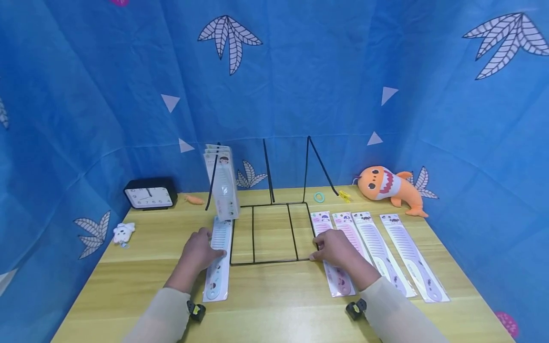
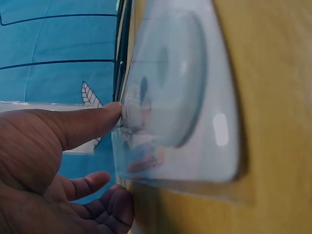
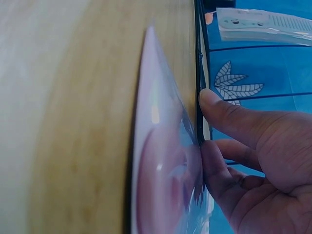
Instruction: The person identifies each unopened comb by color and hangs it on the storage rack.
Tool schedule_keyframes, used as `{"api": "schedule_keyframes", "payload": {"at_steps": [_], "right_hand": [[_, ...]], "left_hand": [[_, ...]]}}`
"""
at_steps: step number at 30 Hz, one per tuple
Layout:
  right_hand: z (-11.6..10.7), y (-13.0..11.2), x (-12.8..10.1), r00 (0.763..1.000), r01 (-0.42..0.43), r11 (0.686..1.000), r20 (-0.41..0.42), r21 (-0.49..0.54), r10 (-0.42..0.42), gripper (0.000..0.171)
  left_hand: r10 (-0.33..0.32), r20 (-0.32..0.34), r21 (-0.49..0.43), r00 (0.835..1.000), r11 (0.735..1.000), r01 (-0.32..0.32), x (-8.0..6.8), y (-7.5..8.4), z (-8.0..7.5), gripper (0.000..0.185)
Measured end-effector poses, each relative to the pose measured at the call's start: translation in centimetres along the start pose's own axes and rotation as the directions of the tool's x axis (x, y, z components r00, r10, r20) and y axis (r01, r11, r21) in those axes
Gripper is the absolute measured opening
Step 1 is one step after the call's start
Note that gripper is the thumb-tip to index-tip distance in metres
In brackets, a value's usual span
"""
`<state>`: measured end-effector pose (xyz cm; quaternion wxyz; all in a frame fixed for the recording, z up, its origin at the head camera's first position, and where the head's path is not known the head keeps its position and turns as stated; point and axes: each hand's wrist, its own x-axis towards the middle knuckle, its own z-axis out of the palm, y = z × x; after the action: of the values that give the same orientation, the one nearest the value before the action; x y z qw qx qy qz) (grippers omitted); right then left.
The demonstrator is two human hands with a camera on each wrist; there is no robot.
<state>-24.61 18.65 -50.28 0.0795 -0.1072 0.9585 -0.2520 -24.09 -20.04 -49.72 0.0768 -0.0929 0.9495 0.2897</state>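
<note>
My left hand [image 1: 198, 252] grips a blue comb in clear packaging [image 1: 219, 267], which lies on the table at the left of a black wire rack [image 1: 274, 261]. Its thumb crosses the packet while the other fingers curl at the left edge. At the rack's front right corner, my right hand [image 1: 336, 247] pinches the wire between thumb and fingers. Beneath that hand lies a packaged pink comb [image 1: 341, 281], partly covered. Several packaged combs [image 1: 225, 186] hang together on the rack's left hook.
Right of the rack lie another packaged pink comb [image 1: 348, 226] and two purple ones [image 1: 379, 247]. A shark plush [image 1: 392, 186], teal ring [image 1: 319, 196] and yellow clip [image 1: 344, 196] sit behind. At left stand a clock [image 1: 150, 194] and a small white toy [image 1: 124, 233].
</note>
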Motion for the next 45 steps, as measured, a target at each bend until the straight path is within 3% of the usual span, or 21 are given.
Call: {"api": "schedule_keyframes", "payload": {"at_steps": [6, 14, 21, 25, 29, 36, 41, 45], "right_hand": [[0.0, 0.0, 0.0, 1.000, -0.005, 1.000, 0.002, 0.002, 0.005, 0.045], [0.0, -0.1, 0.0, 1.000, 0.008, 1.000, -0.009, -0.007, -0.008, 0.048], [-0.1, -0.2, -0.1, 1.000, -0.028, 1.000, 0.002, 0.012, 0.028, 0.034], [-0.1, -0.1, -0.1, 1.000, -0.022, 1.000, -0.004, 0.009, 0.022, 0.043], [0.1, 0.0, -0.1, 1.000, -0.017, 1.000, -0.003, 0.010, 0.017, 0.047], [0.3, 0.1, -0.1, 1.000, -0.017, 1.000, -0.001, -0.010, 0.017, 0.050], [0.1, -0.1, -0.1, 1.000, -0.023, 1.000, -0.001, -0.006, 0.023, 0.040], [0.0, -0.1, -0.1, 0.999, -0.034, 0.999, 0.010, -0.002, 0.034, 0.035]], "left_hand": [[-0.023, -0.002, 0.013, 1.000, 1.000, 0.023, -0.1, -0.4, -0.3, 0.072], [-0.097, 0.030, 0.032, 0.995, 0.995, 0.096, 0.2, -1.9, -1.9, 0.063], [-0.194, 0.072, 0.086, 0.978, 0.978, 0.188, 0.4, -2.6, -3.5, 0.072], [-0.214, 0.088, 0.092, 0.973, 0.974, 0.206, 0.5, -2.7, -3.8, 0.068], [-0.201, 0.095, 0.089, 0.975, 0.977, 0.193, 0.4, -3.1, -3.9, 0.064], [-0.134, 0.090, 0.027, 0.987, 0.991, 0.132, 0.3, -4.5, -4.9, 0.042], [-0.148, 0.148, -0.034, 0.978, 0.987, 0.154, 0.4, -5.5, -5.9, 0.038], [-0.101, 0.165, -0.058, 0.981, 0.992, 0.112, 0.3, -6.4, -6.9, 0.039]]}}
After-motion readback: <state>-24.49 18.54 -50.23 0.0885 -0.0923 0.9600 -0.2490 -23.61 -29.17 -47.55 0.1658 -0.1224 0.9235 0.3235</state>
